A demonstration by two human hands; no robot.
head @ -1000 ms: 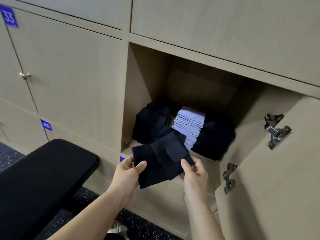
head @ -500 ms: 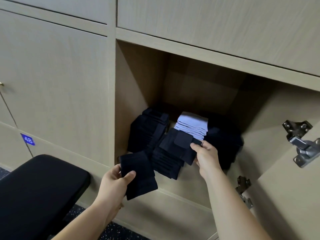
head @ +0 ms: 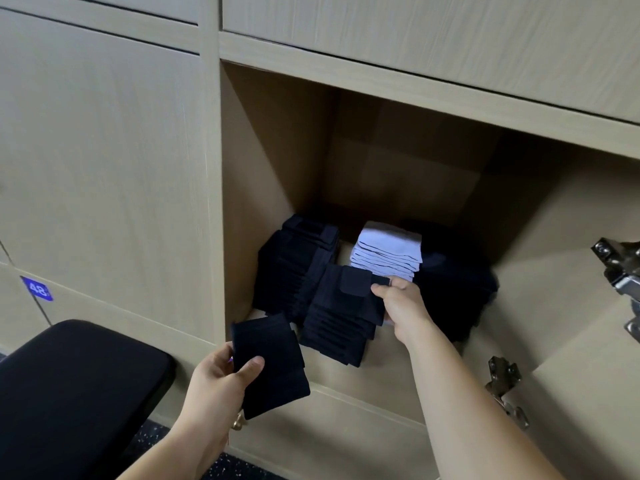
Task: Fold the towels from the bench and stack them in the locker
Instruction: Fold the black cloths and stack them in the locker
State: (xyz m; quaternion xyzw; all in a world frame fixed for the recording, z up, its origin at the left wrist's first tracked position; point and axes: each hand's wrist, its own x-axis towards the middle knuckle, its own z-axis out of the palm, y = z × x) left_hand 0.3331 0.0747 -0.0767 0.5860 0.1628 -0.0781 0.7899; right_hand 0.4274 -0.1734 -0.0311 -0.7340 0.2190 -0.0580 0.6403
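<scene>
I see the locker (head: pixel 270 161) as light beige woodgrain all over. Dark towel stacks (head: pixel 298 265) are plain navy-black, and the pale stack (head: pixel 386 251) is lavender-white. Top towel (head: pixel 353 289) and held towel (head: pixel 270 365) are the same navy. Desk (head: pixel 76 386) is plain black. Tag (head: pixel 37 288) is blue with a white 48. Floor (head: pixel 152 441) is dark and speckled. Hinge (head: pixel 620 271) is silver.

The bench (head: pixel 69 393) is running off the frame at 8 o'clock, and the upper hinge (head: pixel 620 271) at 3 o'clock. The left hand (head: pixel 214 386) is hiding its fingers behind the folded towel (head: pixel 273 368), and the right hand (head: pixel 403 306) beneath the top towel (head: pixel 349 306).
</scene>
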